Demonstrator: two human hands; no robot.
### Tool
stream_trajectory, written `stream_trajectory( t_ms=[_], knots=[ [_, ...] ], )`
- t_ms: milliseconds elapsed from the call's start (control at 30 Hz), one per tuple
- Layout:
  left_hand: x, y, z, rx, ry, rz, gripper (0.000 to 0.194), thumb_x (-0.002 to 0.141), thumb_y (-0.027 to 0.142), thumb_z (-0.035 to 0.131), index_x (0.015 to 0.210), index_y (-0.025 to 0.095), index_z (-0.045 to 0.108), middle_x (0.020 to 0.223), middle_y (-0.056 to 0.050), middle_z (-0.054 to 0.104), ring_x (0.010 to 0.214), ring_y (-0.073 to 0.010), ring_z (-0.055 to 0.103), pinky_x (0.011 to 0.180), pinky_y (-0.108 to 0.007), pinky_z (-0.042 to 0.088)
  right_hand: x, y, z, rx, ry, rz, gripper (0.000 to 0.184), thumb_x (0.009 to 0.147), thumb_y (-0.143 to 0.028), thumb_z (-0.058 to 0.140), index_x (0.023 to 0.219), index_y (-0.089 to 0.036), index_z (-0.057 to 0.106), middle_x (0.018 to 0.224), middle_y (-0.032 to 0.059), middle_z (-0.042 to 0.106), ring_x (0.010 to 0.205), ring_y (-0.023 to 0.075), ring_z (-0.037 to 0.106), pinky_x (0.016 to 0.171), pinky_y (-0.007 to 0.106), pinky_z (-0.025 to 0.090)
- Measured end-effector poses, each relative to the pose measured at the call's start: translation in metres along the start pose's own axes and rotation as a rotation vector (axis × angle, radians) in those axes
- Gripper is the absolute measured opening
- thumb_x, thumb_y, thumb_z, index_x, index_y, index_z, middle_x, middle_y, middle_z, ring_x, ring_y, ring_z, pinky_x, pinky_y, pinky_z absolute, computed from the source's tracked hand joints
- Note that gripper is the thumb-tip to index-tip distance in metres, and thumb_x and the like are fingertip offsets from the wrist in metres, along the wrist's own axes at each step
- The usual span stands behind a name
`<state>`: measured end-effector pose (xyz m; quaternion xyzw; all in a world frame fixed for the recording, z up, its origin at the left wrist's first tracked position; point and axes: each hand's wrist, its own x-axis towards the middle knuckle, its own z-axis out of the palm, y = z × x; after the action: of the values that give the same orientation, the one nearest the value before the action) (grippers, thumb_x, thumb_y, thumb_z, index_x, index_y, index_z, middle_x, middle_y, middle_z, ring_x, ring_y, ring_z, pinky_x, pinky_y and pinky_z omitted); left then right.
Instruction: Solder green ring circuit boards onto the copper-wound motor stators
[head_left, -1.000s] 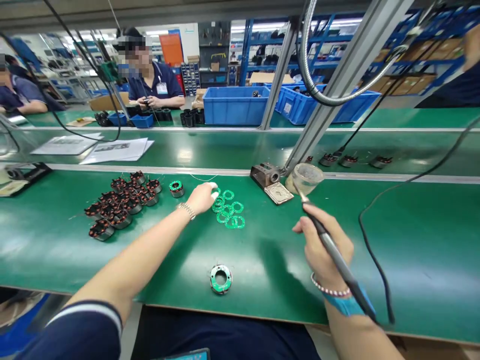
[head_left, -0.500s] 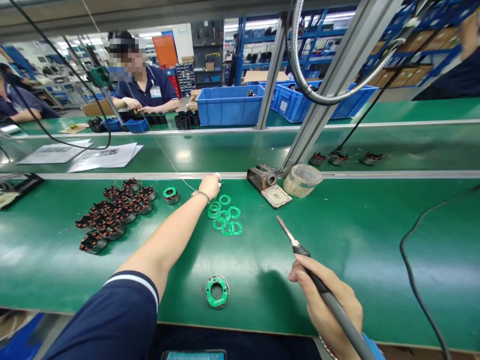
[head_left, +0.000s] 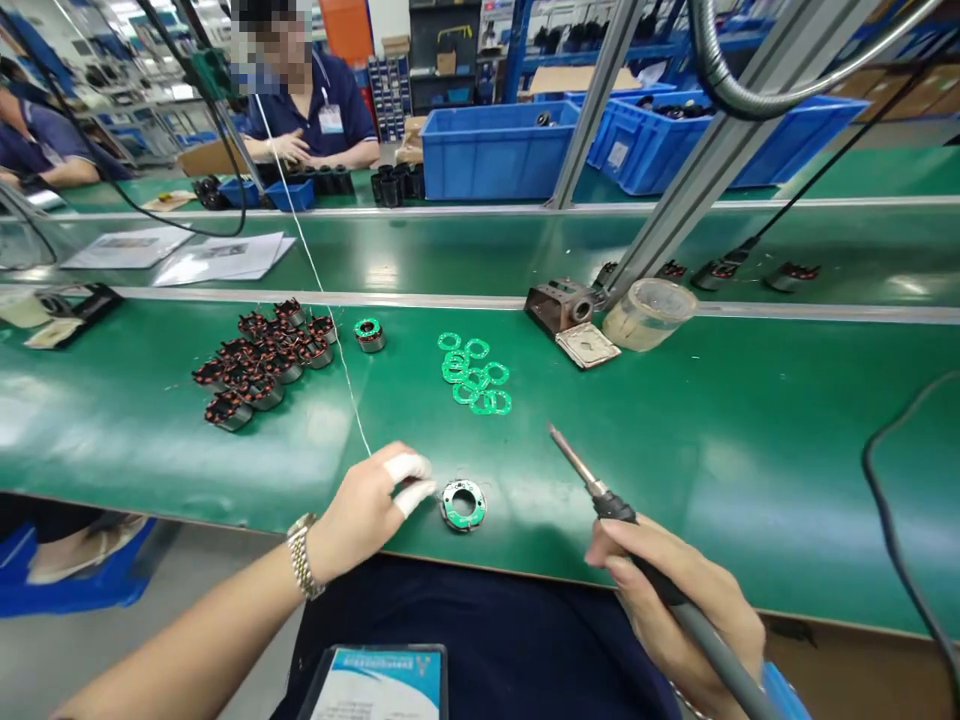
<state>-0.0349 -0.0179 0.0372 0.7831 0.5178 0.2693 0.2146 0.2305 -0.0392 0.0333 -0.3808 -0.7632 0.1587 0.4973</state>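
My right hand (head_left: 694,600) grips a soldering iron (head_left: 615,507) like a pen, its bare tip pointing up and left above the green bench. Thin pale solder wire (head_left: 346,375) comes down from overhead to my left hand (head_left: 364,510), which pinches it between thumb and forefinger, both wrapped in white finger covers. Just right of those fingertips, near the bench's front edge, lies a motor stator (head_left: 448,516) topped by a green ring-shaped circuit board (head_left: 474,517). The wire's end is too small to make out. The iron's tip is apart from the stator.
Loose green ring boards (head_left: 472,378) lie mid-bench. Several copper-wound stators (head_left: 262,360) cluster at left, with one board-topped stator (head_left: 370,338) beside them. An iron stand (head_left: 559,305), its pad (head_left: 589,345) and a clear tub (head_left: 649,312) stand behind. A co-worker (head_left: 315,115) sits opposite.
My left hand has come back from the far side of the ring boards to beside the front stator, drawing the solder wire along. The view has tilted down; the iron stays in my right hand.
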Motion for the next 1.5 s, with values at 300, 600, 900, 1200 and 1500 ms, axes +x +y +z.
stream_trajectory(
  t_ms=[300, 600, 900, 1200, 1500],
  knots=[
    [-0.017, -0.011, 0.012, 0.118, 0.047, 0.086, 0.017, 0.088, 0.025, 0.044, 0.080, 0.019, 0.058, 0.078, -0.004, 0.062, 0.071, -0.0151, 0.055, 0.069, -0.028, 0.043, 0.012, -0.015, 0.021, 0.101, -0.212, -0.048, 0.023, 0.079, -0.010, 0.051, 0.099, -0.017, 0.060, 0.066, 0.0044, 0.060, 0.056, 0.0148, 0.056, 0.052, 0.029, 0.050],
    [-0.014, -0.011, 0.016, 0.126, 0.059, 0.086, 0.021, 0.087, 0.025, 0.043, 0.077, 0.019, 0.060, 0.077, -0.005, 0.063, 0.071, -0.0155, 0.055, 0.072, -0.029, 0.043, 0.012, -0.016, 0.035, 0.131, -0.242, 0.014, 0.020, 0.078, -0.008, 0.050, 0.091, -0.016, 0.063, 0.060, 0.0030, 0.057, 0.053, 0.0138, 0.053, 0.050, 0.028, 0.048],
    [-0.012, -0.013, 0.017, 0.118, 0.040, 0.096, 0.020, 0.087, 0.025, 0.044, 0.077, 0.018, 0.060, 0.078, -0.006, 0.063, 0.072, -0.0163, 0.055, 0.072, -0.030, 0.042, 0.011, -0.014, 0.036, 0.140, -0.279, -0.014, 0.023, 0.077, -0.005, 0.050, 0.095, -0.017, 0.060, 0.061, 0.0023, 0.056, 0.053, 0.0134, 0.051, 0.050, 0.028, 0.046],
    [-0.016, -0.010, 0.012, 0.031, 0.248, -0.016, 0.015, 0.083, 0.018, 0.047, 0.093, 0.019, 0.058, 0.092, -0.008, 0.061, 0.088, -0.0199, 0.055, 0.081, -0.034, 0.043, 0.014, -0.015, 0.031, 0.178, -0.247, -0.049, 0.028, 0.075, -0.003, 0.049, 0.097, -0.017, 0.059, 0.062, 0.0027, 0.056, 0.054, 0.0138, 0.050, 0.050, 0.028, 0.046],
    [-0.008, 0.005, 0.032, -0.719, -0.042, -0.580, 0.014, 0.074, 0.030, 0.057, 0.073, 0.016, 0.055, 0.063, 0.001, 0.057, 0.058, -0.0120, 0.055, 0.056, -0.024, 0.046, 0.018, -0.017, 0.023, 0.204, -0.221, -0.026, 0.032, 0.073, -0.001, 0.049, 0.099, -0.017, 0.059, 0.065, 0.0037, 0.057, 0.057, 0.0144, 0.052, 0.051, 0.028, 0.047]
  ],
)
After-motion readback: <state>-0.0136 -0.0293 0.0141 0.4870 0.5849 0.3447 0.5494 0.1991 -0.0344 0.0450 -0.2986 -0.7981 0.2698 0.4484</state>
